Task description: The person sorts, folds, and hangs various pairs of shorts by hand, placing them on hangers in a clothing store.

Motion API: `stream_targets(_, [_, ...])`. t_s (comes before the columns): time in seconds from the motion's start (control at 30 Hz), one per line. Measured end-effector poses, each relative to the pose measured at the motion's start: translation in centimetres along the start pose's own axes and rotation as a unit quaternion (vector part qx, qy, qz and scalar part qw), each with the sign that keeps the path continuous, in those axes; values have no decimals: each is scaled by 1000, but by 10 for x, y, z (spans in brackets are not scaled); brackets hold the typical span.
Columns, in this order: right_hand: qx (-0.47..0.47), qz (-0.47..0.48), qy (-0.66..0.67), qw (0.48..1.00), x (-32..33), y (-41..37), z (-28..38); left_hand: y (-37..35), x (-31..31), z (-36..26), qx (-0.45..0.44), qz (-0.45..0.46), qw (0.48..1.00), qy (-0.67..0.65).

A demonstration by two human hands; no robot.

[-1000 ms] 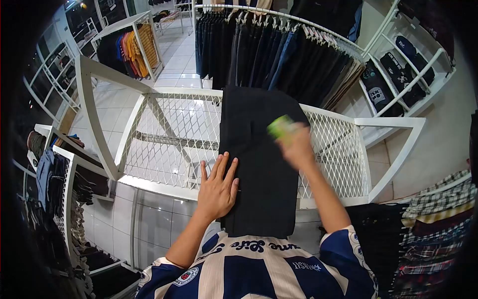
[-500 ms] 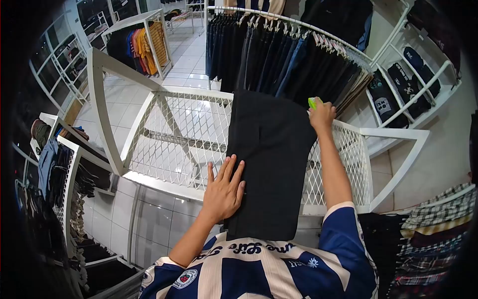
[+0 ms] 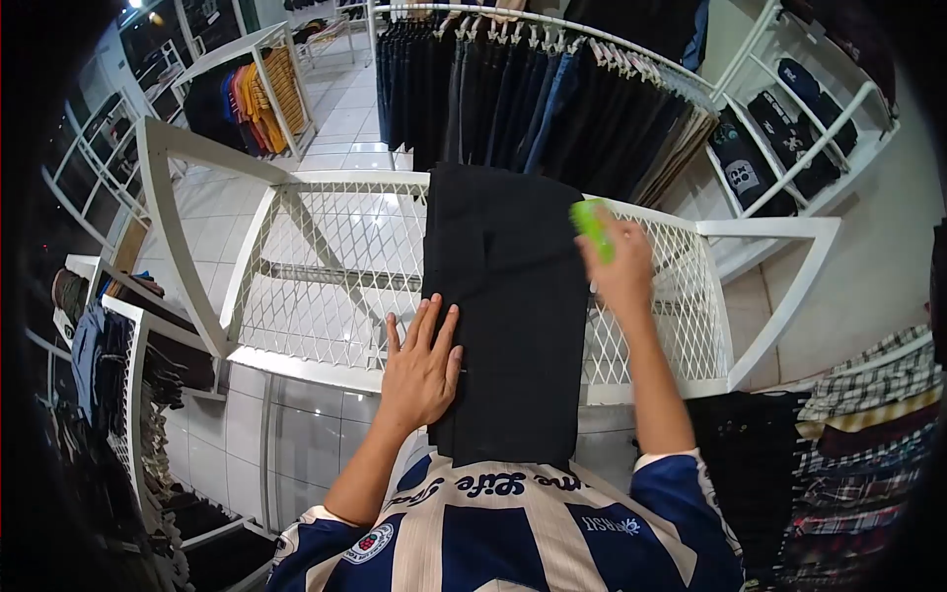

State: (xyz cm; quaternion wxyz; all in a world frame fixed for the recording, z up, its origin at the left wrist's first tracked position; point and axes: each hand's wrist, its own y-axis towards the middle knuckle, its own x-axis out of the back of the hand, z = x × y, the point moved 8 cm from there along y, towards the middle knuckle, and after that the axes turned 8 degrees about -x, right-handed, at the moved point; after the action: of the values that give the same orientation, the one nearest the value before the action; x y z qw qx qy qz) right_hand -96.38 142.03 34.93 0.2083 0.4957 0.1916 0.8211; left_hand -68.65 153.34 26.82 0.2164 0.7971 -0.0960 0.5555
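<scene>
Black folded garment point(image 3: 503, 306) on white mesh surface point(image 3: 335, 266): left hand point(image 3: 419, 370) flat, pinning its left edge; right hand point(image 3: 621, 271) clenches green plastic tool point(image 3: 592, 227); best hold fabric taut

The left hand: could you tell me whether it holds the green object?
No, the left hand lies flat on the black garment; the right hand holds the green object.

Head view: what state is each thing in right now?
black folded garment: lying flat along the white mesh table
left hand: open, flat on the garment's left edge
right hand: shut on the green object
green object: gripped, blurred
trousers: hanging on the rail
</scene>
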Motion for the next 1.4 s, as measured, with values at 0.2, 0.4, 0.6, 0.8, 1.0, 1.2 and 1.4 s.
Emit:
stream_targets(0.2, [68, 25, -113, 991, -28, -47, -13, 4, 0, 0, -5, 21, 1000, 3])
stream_targets(0.4, [-151, -70, -127, 978, 82, -33, -171, 0, -3, 2, 1, 12, 1000, 1])
stream_targets(0.6, [-146, 16, -115, 982, 37, -91, -129, -6, 15, 2, -2, -99, 993, -69])
stream_targets(0.8, [-92, -10, -39, 995, 49, -98, -18, -58, 44, 17, 133, -181, 965, -137])
stream_targets(1.0, [23, 237, 55, 970, -43, -99, 133, -83, 32, 14, 185, -162, 948, -202])
stream_targets(1.2, [64, 195, -58, 977, -88, -99, 162, -88, 3, 32, 242, -165, 879, -377])
stream_targets(1.4, [69, 245, -61, 965, -98, -91, 159, -85, 8, 27, 253, -167, 870, -389])
